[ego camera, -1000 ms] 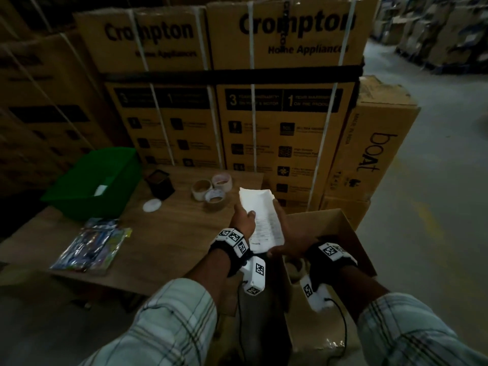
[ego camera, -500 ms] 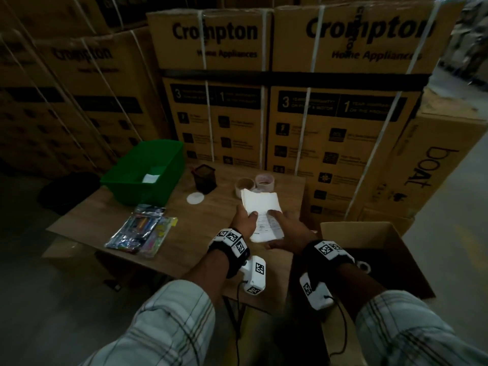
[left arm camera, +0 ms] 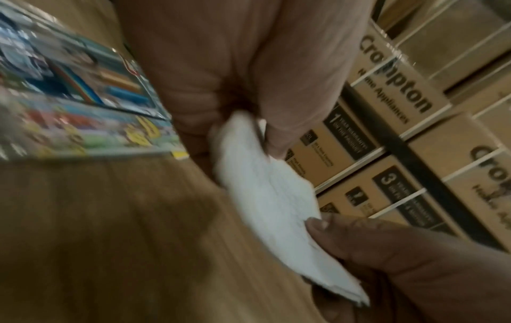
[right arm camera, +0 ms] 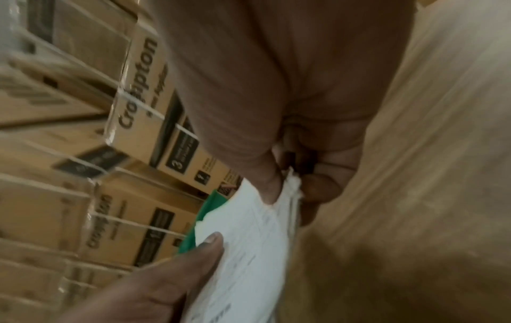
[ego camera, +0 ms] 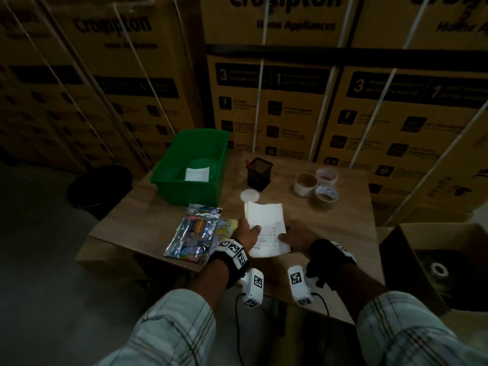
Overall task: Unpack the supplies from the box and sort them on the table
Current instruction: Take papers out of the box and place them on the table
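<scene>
Wooden bench (ego camera: 343,220) before stacked cartons (ego camera: 290,101); paper stack (ego camera: 266,228) above it, pinched by left hand (ego camera: 247,233) and right hand (ego camera: 298,237) fingers.

Both hands have carried the stack of papers (ego camera: 266,228) away from over the box (ego camera: 433,262) and leftward across the tabletop (ego camera: 343,233), now just beside the marker packets (ego camera: 195,236).

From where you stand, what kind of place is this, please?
Most likely a warehouse or stockroom. Strapped cartons printed "Crompton Home Appliances" are stacked high behind a small wooden table, and the floor is bare. Both hands hold papers over the table, beside an open box.
</scene>
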